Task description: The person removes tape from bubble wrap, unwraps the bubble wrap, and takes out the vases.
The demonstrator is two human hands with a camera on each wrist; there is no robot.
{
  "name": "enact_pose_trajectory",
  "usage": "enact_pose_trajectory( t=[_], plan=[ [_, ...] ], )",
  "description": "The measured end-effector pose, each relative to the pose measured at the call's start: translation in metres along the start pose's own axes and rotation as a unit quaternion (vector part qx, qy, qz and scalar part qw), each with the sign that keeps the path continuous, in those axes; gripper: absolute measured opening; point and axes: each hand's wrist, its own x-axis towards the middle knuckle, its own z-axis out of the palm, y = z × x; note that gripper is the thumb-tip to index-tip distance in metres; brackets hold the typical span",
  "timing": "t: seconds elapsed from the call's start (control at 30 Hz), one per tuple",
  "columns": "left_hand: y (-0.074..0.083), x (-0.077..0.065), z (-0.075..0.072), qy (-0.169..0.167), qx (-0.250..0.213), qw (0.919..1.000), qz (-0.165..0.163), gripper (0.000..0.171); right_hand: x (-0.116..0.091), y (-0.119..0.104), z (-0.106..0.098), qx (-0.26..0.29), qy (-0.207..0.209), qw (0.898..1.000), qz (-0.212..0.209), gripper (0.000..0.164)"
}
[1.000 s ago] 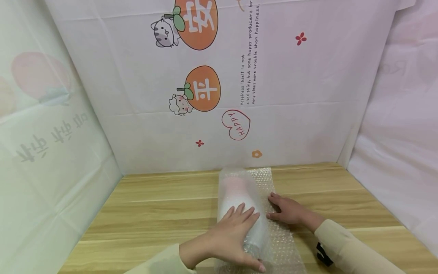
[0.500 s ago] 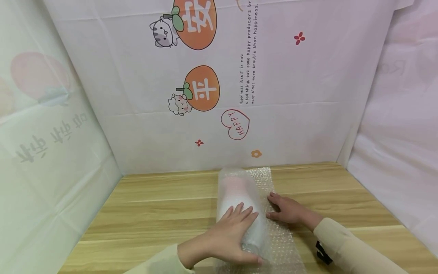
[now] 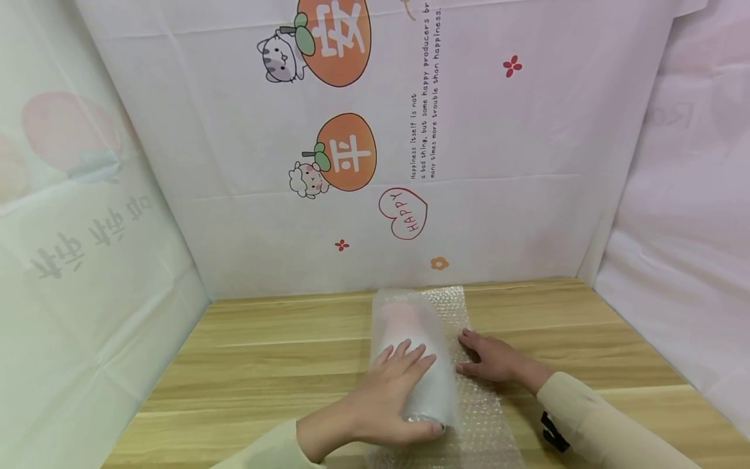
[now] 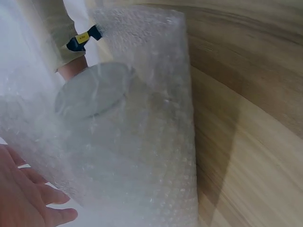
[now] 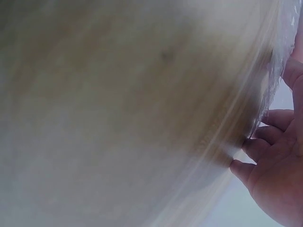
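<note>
A bottle-shaped object (image 3: 410, 319), white with a pinkish far end, lies on its side in bubble wrap. Its round, flat near end (image 4: 94, 91) shows through the film in the left wrist view. My left hand (image 3: 389, 397) rests on top of the bundle with fingers spread and thumb by the near end. Under and right of the bundle, a flat strip of bubble wrap (image 3: 483, 417) extends along the table. At this strip's right edge, my right hand (image 3: 492, 357) presses with thumb and fingers apart; its fingertips (image 5: 236, 164) touch down beside the film.
The wood-grain table (image 3: 281, 365) reaches back to a white printed cloth (image 3: 498, 215) hanging behind it. More pale cloth (image 3: 680, 260) hangs along the right side, and another sheet (image 3: 88, 312) along the left. A black strap (image 3: 553, 435) sits by the right sleeve.
The left hand has shifted slightly left and away from me. Under it the bundle's near end has moved a little the same way. My right hand stays where it was.
</note>
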Motion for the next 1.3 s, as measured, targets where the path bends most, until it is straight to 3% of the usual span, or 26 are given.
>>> enact_pose_trajectory(
  t=[0.17,0.5,1.03,1.3],
  plan=[
    [-0.005,-0.005,0.0,0.026,0.018,0.9995,0.008,0.08,0.0,0.001,0.0,0.004,0.001,1.0,-0.006,0.077],
    [-0.015,-0.015,-0.003,0.062,0.009,0.9979,0.018,0.07,-0.001,0.002,0.001,0.005,0.004,1.0,-0.014,0.077],
    [-0.041,-0.04,-0.011,0.139,-0.017,0.9901,-0.003,0.063,0.0,0.002,-0.001,0.004,0.003,1.0,-0.013,0.077],
    [-0.051,-0.051,-0.007,0.155,-0.005,0.9879,-0.001,0.061,0.0,0.0,-0.002,0.003,0.002,1.0,-0.015,0.078]
  ],
)
